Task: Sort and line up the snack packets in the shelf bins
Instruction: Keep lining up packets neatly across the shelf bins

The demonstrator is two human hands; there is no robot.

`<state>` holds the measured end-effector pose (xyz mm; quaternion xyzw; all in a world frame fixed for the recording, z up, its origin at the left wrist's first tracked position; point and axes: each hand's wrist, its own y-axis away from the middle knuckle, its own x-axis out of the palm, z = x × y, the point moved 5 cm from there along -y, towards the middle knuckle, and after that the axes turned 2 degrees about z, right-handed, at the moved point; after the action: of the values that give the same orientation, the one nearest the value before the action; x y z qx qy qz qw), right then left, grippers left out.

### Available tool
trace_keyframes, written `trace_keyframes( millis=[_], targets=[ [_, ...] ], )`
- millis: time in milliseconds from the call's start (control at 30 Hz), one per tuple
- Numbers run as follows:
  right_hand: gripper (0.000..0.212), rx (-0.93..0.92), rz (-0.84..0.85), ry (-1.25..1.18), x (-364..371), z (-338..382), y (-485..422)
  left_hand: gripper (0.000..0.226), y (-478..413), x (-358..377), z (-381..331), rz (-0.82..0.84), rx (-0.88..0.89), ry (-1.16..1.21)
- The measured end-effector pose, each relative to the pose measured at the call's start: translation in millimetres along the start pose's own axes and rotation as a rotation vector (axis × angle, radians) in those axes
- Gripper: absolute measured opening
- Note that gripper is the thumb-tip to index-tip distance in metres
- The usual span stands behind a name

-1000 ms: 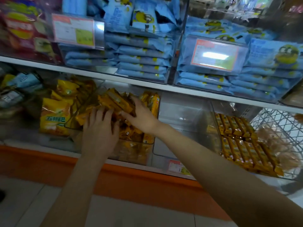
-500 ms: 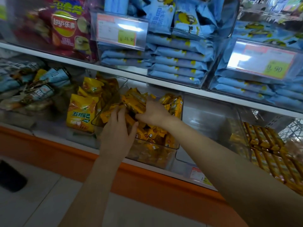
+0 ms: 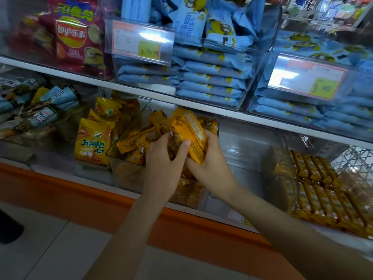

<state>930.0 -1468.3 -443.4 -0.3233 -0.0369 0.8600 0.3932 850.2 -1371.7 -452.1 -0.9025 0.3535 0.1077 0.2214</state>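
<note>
Snack packets (image 3: pixel 188 134): bundle now gathered and raised above the bin (image 3: pixel 126 174).
Hands: left hand (image 3: pixel 163 162) and right hand (image 3: pixel 212 168) both grip it.
Meaning: ready to line up.

Both hands now meet over the clear bin (image 3: pixel 121 158): the right hand (image 3: pixel 210 168) and left hand (image 3: pixel 163 164), earlier spread flat on the heap, clasp a bunch of yellow packets (image 3: pixel 187 130) lifted between them above the pile.

The red bag (image 3: pixel 70 35) reads "Lay's 乐事", the yellow bag (image 3: pixel 91 142) "五粮锅巴", the left price tag (image 3: pixel 141 42) "15.90", the right price tag (image 3: pixel 308 77) "9.90".
</note>
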Motion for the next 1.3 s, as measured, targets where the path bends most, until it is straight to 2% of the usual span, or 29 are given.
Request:
trace_keyframes(
  millis=[100, 233, 300, 500, 600, 700, 767, 867, 933, 967, 1033, 1133, 1200, 1267, 1300],
  targets=[
    [0.063, 0.079, 0.107, -0.275, -11, 2, 14, 0.017, 6, 7, -13, 0.015, -0.066, 0.235],
    [0.027, 0.096, 0.077, -0.392, -31, -8, 21, 0.013, 8, 18, -19, 0.08, -0.118, 0.408],
    [0.026, 0.104, 0.018, -0.348, -41, -15, 24, 0.013, 10, 26, -19, 0.11, -0.137, 0.438],
    [0.046, 0.045, -0.179, -0.084, -69, -19, 42, 0.013, 19, 46, -27, 0.162, -0.181, 0.525],
    [0.049, 0.012, -0.218, 0.05, -74, -21, 50, 0.015, 22, 54, -32, 0.178, -0.214, 0.572],
    [0.043, -0.032, -0.184, 0.104, -75, -21, 57, 0.013, 25, 60, -37, 0.189, -0.223, 0.623],
    [0.04, 0.036, -0.131, -0.033, -76, -24, 61, 0.01, 26, 62, -40, 0.192, -0.229, 0.639],
    [0.042, 0.234, -0.061, -0.457, -79, -31, 61, 0.009, 24, 64, -38, 0.194, -0.262, 0.647],
    [0.041, 0.29, -0.046, -0.547, -81, -36, 61, 0.007, 21, 66, -35, 0.19, -0.261, 0.598],
    [0.039, 0.272, -0.049, -0.496, -83, -35, 61, 0.006, 21, 67, -34, 0.193, -0.262, 0.579],
    [0.037, 0.199, -0.097, -0.248, -85, -35, 61, 0.013, 22, 72, -34, 0.212, -0.269, 0.578],
    [0.042, 0.053, -0.167, 0.179, -83, -28, 63, 0.031, 25, 77, -37, 0.24, -0.26, 0.58],
    [0.044, -0.076, -0.155, 0.352, -79, -21, 65, 0.046, 26, 77, -38, 0.248, -0.248, 0.579],
    [0.048, -0.125, -0.084, 0.348, -73, -20, 66, 0.045, 23, 73, -36, 0.233, -0.259, 0.581],
    [0.047, -0.093, -0.018, 0.248, -70, -20, 67, 0.041, 21, 70, -33, 0.227, -0.28, 0.588]
  ],
)
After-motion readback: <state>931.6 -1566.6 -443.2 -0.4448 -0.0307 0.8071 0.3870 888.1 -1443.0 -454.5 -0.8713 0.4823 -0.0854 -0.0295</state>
